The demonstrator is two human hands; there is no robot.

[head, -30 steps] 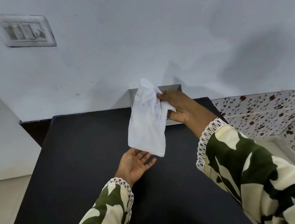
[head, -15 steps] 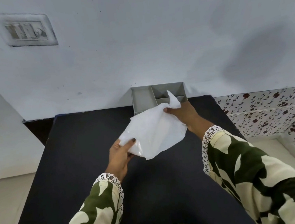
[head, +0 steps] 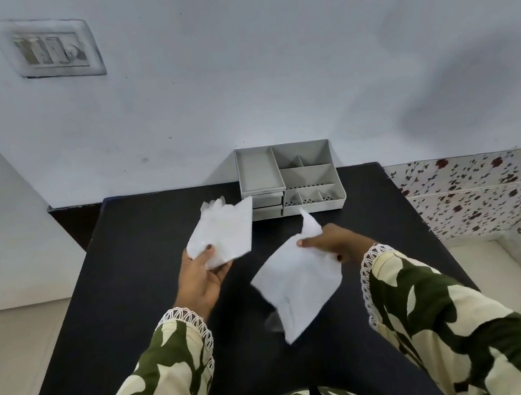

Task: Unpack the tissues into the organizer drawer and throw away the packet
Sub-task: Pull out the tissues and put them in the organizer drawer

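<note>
Left hand grip pinches the tissue stack, right hand grip holds the limp packet at center frame; loose tissues could slide onto the tabletop.

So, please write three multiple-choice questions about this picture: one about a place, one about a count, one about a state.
1. Where does the grey organizer stand?
A. At the far edge of the black table, against the wall
B. On the floor
C. On the person's lap

2. How many white pieces do the hands hold in total?
A. One
B. Two
C. Four

3. In what state are the organizer's two small drawers?
A. Pulled fully out
B. Removed
C. Pushed in

Answers:
1. A: the organizer sits on the black table, at its far edge by the wall.
2. B: the left hand holds one white piece, and the right hand holds another white piece.
3. C: the drawers have their fronts level with the organizer's front.
</note>
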